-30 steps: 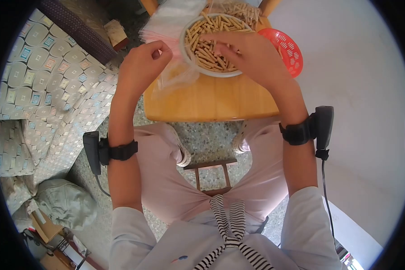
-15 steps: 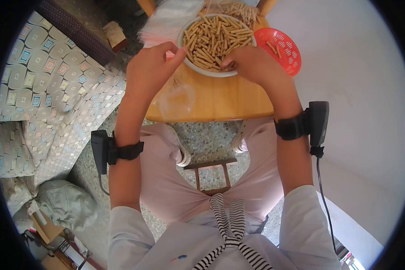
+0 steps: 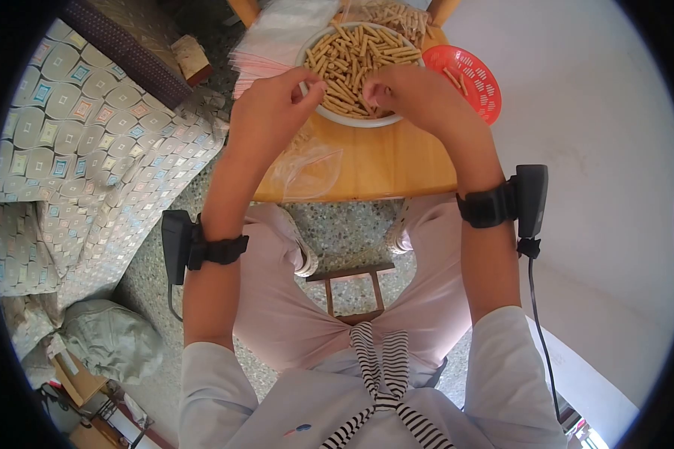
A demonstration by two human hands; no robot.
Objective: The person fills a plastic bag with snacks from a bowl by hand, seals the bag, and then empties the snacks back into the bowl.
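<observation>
A white-rimmed bowl (image 3: 304,57) of short tan sticks (image 3: 352,56) stands on a wooden chair seat (image 3: 397,161). At its left rim, my left hand (image 3: 273,105) is closed, thumb toward the index finger. A clear plastic bag (image 3: 311,170) hangs below that hand onto the seat, with some tan pieces showing in its upper part; the gripping fingers are mostly hidden. My right hand (image 3: 408,93) reaches over the bowl's right side, fingers curled together just above the sticks. What lies between its fingertips, if anything, I cannot make out.
A red perforated basket (image 3: 483,86) with a few sticks is right of the bowl. Flat clear bags (image 3: 281,34) lie to the left, and a filled bag (image 3: 397,16) sits behind. Patterned fabric (image 3: 90,142) is at left, a white wall (image 3: 599,150) at right.
My left hand has moved right, closer to the bowl, and the clear bag has shifted right with it. My right hand has lifted slightly from the sticks, its fingertips now more visible.
</observation>
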